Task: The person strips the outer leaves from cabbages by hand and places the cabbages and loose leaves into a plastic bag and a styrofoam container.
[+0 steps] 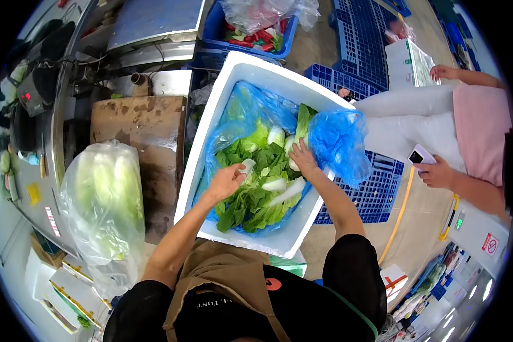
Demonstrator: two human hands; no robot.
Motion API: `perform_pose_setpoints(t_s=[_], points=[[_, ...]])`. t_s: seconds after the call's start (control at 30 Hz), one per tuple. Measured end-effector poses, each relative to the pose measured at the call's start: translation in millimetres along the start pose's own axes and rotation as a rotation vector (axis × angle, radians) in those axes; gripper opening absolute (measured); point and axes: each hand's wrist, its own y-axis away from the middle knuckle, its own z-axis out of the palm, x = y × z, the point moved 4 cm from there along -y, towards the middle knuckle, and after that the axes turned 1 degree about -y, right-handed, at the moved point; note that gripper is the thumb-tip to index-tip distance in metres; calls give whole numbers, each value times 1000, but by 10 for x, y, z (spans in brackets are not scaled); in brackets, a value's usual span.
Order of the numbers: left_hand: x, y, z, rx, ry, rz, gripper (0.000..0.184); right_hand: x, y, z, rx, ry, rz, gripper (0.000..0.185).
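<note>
A white foam box (293,242) lined with blue plastic stands in front of me, filled with bok choy (256,199) that has thick white stalks and green leaves. My left hand (228,181) is over the left part of the greens, its fingers closed around a pale bok choy stalk (248,166). On the right, my right hand (304,158) rests with fingers spread on the white base of another bok choy, whose long green leaf (304,119) points up towards the back. The bunched blue liner (339,139) hangs over the box's right rim.
To the left, a clear bag of long pale cabbages (105,188) leans by a brown stained block (139,122). Behind the box is a blue crate (293,35) with red peppers. Blue pallets (376,196) lie to the right, where another person holds a phone (420,155).
</note>
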Motion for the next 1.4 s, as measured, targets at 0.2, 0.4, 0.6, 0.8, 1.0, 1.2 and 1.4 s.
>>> perform_pose_setpoints(t_s=[0.2,0.4,0.6,0.8,1.0,1.2,1.4], points=[[-89,77,36,-6,88,20,37,140,-115,-353,-167,-220,-179,76],[400,267,-423,92,250,220,52,267,111,-1713,104,-1303,32,74],[975,440,-810,123,62,442,66,46,169,-2098,423,-2317,-160,82],[1095,936,-829,-86,636,309,55,-843,215,-2913,532,-2838,-382,91],[800,1599,-1041,126,468,338,42,-1579,169,-2866,503,-2785,-485,84],[623,2243,-1410,332,462,391,23,-1885,268,-3371,316,-2657,-640,83],[593,2496,-1834,447,212,428,22,-1630,217,-3020,450,-2591,-345,71]])
